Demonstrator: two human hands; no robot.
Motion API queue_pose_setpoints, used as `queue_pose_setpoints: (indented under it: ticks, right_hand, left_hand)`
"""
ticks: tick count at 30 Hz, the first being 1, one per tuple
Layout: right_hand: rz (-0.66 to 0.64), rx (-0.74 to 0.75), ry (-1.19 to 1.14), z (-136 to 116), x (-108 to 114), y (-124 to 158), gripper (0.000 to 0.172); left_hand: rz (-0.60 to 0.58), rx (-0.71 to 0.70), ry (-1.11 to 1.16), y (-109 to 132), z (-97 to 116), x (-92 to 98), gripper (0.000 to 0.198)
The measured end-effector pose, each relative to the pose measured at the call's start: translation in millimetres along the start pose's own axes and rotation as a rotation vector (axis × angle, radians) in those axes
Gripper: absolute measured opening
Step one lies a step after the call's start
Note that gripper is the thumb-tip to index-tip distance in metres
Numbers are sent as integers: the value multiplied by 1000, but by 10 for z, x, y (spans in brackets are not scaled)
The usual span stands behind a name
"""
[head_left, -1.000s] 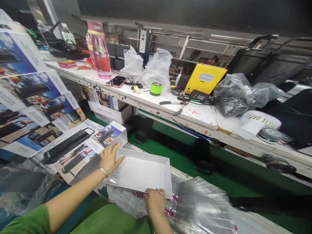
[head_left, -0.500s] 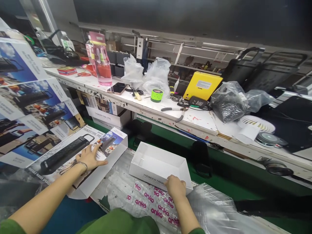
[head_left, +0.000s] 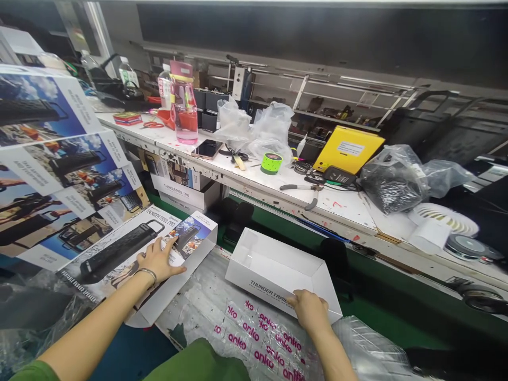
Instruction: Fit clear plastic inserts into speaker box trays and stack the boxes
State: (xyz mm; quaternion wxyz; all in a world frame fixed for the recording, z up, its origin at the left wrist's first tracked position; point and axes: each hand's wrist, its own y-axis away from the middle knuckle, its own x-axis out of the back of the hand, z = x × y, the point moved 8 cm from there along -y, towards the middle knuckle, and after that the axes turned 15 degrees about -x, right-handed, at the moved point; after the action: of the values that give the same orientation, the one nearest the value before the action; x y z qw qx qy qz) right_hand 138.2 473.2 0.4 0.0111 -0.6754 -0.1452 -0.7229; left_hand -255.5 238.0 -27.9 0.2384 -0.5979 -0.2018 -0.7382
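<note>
Gripping the near wall of the white open cardboard tray [head_left: 278,259] with my right hand [head_left: 311,309], clamped on it; the fingertips are hidden and the wall's black lettering is partly covered. Tray sits flat on the clear pink-lettered plastic bag [head_left: 238,323], near centre. My left hand [head_left: 159,259] lies flat, fingers spread, on the printed speaker carton [head_left: 115,248] at left, its near end behind my arm. A second ago both hands held the tray tilted; my left hand has since moved to the carton.

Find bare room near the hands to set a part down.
Free: green belt right of the white box, and bench between pliers and black bag. Crowded around pink bottle and clear bags.
</note>
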Motion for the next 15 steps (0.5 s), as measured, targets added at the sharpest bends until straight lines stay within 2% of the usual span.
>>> queue_pose_setpoints:
  ticks: [7,12,15]
  right_hand:
    - [-10,-90,15,-56,39,-435,21]
    - [-10,-139,-1,-29,-97,-829,22]
    - [76,-218,-27,39,-215,-942,34]
  left_hand:
    - [-1,12,10,37,11,-5,108]
    - [-7,33,30,19,20,17,115]
    - [-40,66,33,-1,6,104,110]
